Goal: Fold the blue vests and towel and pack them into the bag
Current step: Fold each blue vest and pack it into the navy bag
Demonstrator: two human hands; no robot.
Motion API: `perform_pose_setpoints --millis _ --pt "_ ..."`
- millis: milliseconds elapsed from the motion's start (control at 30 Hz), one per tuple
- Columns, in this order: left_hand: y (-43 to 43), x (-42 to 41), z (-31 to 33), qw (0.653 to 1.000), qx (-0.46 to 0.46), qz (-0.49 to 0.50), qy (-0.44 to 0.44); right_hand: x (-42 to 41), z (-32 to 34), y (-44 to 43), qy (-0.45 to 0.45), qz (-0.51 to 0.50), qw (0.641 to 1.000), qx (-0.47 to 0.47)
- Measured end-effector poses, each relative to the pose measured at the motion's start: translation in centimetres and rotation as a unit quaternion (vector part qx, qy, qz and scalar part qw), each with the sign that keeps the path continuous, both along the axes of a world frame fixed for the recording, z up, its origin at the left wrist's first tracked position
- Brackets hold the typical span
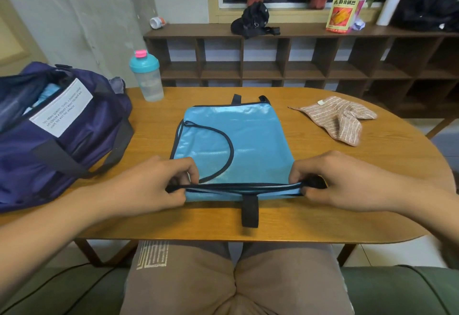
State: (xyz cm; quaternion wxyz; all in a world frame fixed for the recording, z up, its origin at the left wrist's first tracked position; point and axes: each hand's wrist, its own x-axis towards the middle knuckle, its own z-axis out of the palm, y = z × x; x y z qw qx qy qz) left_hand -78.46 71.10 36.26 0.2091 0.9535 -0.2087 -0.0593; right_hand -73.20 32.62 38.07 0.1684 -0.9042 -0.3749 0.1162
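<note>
A shiny blue vest with dark trim lies flat in the middle of the wooden table. Its near edge is lifted a little. My left hand pinches the near left corner of that edge, and my right hand pinches the near right corner. A black strap hangs from the near edge toward me. The dark blue bag stands open at the table's left end, with something light blue showing inside. A crumpled striped pinkish towel lies at the far right.
A teal shaker bottle with a pink cap stands behind the bag's right end. Beyond the table runs a low brown cubby shelf carrying a black pouch, a snack packet and a pump bottle. My knees are under the table's near edge.
</note>
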Motion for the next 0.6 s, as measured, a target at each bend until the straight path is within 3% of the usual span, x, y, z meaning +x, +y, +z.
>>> perform_pose_setpoints --millis 300,600 --pt "1.4 3.5 1.6 0.985 -0.163 0.061 -0.01 3.5 2.1 0.1 0.1 -0.071 0.978 0.166" --pt "2.4 13.8 1.5 0.962 -0.191 0.148 -0.123 12.4 2.4 2.8 0.075 -0.204 0.943 0.251"
